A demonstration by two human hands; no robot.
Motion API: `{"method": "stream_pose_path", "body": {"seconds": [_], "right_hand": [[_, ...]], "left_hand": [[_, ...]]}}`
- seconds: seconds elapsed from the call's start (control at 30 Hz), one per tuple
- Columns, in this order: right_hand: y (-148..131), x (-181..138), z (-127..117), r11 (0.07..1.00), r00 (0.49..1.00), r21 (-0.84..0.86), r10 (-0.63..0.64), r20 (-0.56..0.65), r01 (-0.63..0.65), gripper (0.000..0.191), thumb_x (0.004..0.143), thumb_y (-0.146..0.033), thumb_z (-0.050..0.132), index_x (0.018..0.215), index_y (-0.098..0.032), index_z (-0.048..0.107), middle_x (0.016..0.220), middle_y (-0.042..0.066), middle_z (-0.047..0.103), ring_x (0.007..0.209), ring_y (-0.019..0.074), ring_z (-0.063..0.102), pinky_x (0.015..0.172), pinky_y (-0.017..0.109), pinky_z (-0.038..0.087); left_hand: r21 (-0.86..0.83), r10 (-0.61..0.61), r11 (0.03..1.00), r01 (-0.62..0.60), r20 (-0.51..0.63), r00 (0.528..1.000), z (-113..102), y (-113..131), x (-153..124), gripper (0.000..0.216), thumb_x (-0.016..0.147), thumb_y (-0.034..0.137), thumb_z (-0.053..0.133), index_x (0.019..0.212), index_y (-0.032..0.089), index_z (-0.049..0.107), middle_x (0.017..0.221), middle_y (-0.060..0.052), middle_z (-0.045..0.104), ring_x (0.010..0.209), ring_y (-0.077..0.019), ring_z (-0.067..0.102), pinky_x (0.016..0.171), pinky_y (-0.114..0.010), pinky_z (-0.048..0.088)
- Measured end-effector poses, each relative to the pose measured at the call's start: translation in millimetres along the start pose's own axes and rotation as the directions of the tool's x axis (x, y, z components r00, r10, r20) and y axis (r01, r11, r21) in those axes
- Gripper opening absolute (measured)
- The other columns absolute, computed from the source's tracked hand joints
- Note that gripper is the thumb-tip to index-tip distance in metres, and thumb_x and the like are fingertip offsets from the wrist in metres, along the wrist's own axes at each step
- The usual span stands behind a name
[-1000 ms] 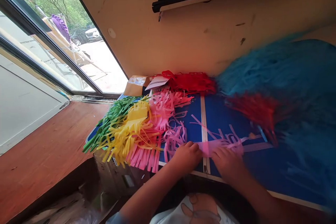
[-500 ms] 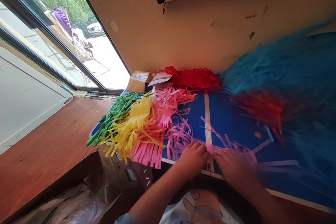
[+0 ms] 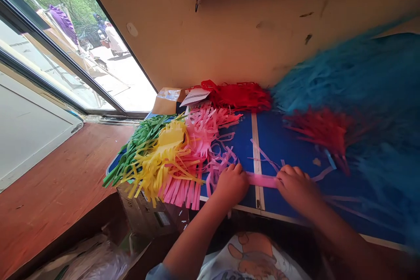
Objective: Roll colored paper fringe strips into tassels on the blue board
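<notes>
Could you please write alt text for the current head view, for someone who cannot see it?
A person's left hand and right hand hold a thin, flat pink strip between them over a blue tabletop. To the left lie green fringe, yellow fringe and pink fringe; farther back, red fringe; at right, blurred teal-blue fringe.

Behind the left hand [image 3: 232,183] is a grey-blue sleeve [image 3: 159,272]; below this hand, a white shirt [image 3: 211,267] has a brownish cartoon print [image 3: 252,253].

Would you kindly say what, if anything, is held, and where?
A pink strip: left hand and right hand hold opposite ends of its visible stretch.
</notes>
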State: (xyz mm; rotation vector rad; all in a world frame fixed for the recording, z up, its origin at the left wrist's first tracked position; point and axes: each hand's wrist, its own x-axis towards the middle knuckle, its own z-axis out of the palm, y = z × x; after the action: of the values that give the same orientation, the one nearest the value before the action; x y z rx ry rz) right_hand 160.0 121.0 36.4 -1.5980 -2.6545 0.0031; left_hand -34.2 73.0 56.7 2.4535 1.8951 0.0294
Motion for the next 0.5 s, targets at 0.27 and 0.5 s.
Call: {"method": "stream_pose_path", "body": {"seconds": [0.27,0.5], "right_hand": [[-10.0,12.5,-20.9,0.998,0.968,-0.063,0.032,0.247,-0.017,0.031,0.084,-0.020,0.033,0.083,-0.015,0.063,0.092,0.013,0.057,0.090,0.0269,0.049,0.070,0.035,0.033],[-10.0,16.5,-17.6,0.997,0.962,-0.077,0.050,0.269,-0.031,0.032,0.083,-0.016,0.033,0.087,-0.014,0.065,0.094,0.015,0.058,0.091,0.0279,0.049,0.070,0.036,0.032]], "left_hand": [[0.099,-0.027,0.995,0.015,0.117,0.993,-4.6,4.3,9.4,0.024,0.085,0.013,0.043,0.090,0.011,0.067,0.099,-0.015,0.055,0.088,-0.0264,0.054,0.062,-0.032,0.047],[0.129,-0.024,0.992,0.005,0.146,0.989,-3.9,4.1,17.4,0.025,0.085,0.009,0.042,0.092,0.009,0.066,0.097,-0.015,0.056,0.086,-0.0261,0.056,0.059,-0.031,0.046]]}}
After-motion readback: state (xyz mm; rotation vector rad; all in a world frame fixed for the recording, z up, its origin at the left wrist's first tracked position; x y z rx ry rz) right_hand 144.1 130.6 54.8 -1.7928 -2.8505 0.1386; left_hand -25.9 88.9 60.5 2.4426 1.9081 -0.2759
